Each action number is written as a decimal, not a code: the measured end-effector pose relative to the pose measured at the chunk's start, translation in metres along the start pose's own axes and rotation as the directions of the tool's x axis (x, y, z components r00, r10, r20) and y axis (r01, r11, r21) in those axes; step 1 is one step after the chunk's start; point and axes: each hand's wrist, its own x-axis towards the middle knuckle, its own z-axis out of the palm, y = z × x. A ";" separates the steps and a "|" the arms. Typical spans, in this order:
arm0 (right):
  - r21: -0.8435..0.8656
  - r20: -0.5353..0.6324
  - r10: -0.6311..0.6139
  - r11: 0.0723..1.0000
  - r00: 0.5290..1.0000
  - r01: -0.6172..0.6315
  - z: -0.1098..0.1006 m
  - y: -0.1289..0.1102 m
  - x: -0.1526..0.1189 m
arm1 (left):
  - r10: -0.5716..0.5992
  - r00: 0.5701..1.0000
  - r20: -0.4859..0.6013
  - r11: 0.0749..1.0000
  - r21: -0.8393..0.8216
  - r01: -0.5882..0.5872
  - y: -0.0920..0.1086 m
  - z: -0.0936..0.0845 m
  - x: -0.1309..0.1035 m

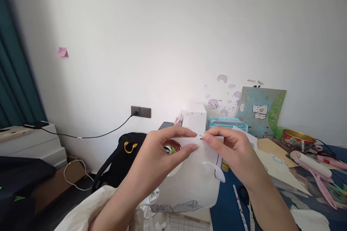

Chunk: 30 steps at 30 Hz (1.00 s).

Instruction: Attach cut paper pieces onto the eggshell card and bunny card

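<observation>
A white sheet of paper hangs upright between my hands, with grey shapes outlined in black along its lower edge and a curled flap on its right side. My left hand pinches its top edge between thumb and fingers. My right hand is closed at the top edge too, just right of the left fingertips, beside a small dark mark. Below the sheet lie white paper scraps and a gridded pad.
A pen and dark-handled scissors lie on the blue table. At the right are a red and gold tin, a pink-handled roller and papers. A black backpack stands at the left.
</observation>
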 end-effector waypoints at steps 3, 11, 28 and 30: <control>-0.015 0.010 -0.003 1.000 1.000 0.003 -0.001 -0.001 0.000 | -0.002 1.000 0.005 1.000 0.000 0.002 0.000 0.000 0.001; -0.046 -0.015 -0.026 0.999 1.000 0.025 0.003 -0.002 -0.002 | 0.013 1.000 0.020 1.000 -0.006 -0.013 0.004 0.000 0.000; -0.184 0.052 -0.027 0.982 0.998 0.036 -0.008 0.010 0.002 | -0.087 0.996 0.035 0.992 -0.094 0.090 -0.001 -0.002 0.011; -0.210 0.046 -0.044 0.976 0.998 0.053 -0.006 0.010 0.003 | -0.090 0.995 0.050 0.991 -0.098 0.095 0.001 -0.003 0.011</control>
